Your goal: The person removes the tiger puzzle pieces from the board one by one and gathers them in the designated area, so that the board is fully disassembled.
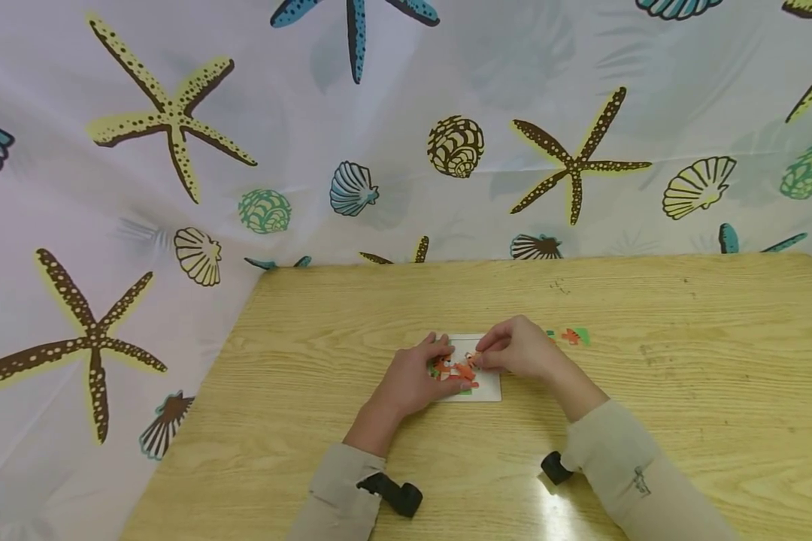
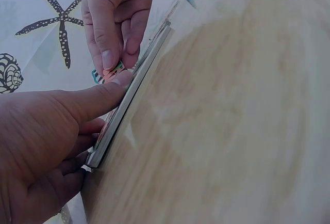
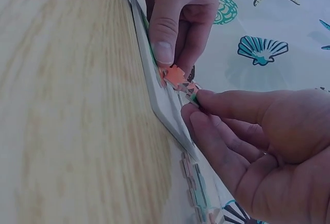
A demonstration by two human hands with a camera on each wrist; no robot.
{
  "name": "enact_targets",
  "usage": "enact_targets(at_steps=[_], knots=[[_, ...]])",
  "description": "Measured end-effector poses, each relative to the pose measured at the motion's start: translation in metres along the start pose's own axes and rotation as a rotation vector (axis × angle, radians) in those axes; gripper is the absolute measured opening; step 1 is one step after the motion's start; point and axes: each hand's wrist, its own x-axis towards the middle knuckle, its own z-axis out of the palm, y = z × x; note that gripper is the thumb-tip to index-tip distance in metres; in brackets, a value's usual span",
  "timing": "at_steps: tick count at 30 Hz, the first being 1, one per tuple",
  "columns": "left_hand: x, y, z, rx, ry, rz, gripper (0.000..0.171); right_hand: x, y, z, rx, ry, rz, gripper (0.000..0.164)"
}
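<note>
A white puzzle board [image 1: 489,387] lies on the wooden table, with orange and green jigsaw pieces [image 1: 463,372] on its left part. My left hand [image 1: 413,379] grips the board's left side, its thumb lying over the pieces near the front edge and its fingers around the left edge. From the right, my right hand [image 1: 524,349] pinches a small puzzle piece [image 3: 193,98] between thumb and fingertips. That piece is held tilted against the orange pieces, close over the board. In the left wrist view the right fingertips partly hide it.
Several loose puzzle pieces [image 1: 574,336] lie on the table [image 1: 683,391] just right of the board, beyond the right hand. A white cloth [image 1: 406,120] printed with starfish and shells hangs behind and along the left of the table. Black wrist mounts [image 1: 402,497] stick out from both sleeves.
</note>
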Motion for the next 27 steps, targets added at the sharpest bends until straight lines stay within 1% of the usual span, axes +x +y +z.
enact_targets(at_steps=[9,16,21,27], knots=[[0.001,0.0,0.001,-0.012,0.008,0.003,0.069,0.001,0.004,-0.002,0.028,-0.017,-0.041,0.018],[0.002,0.001,0.001,0.002,-0.001,-0.015,0.07,-0.001,0.004,-0.005,0.151,-0.048,-0.022,0.018],[0.002,0.002,0.001,0.016,-0.005,-0.01,0.07,-0.004,0.003,-0.008,0.186,-0.046,-0.011,0.017],[0.002,0.001,0.002,0.013,-0.003,-0.012,0.07,-0.005,0.001,-0.011,0.21,-0.042,0.022,0.015]])
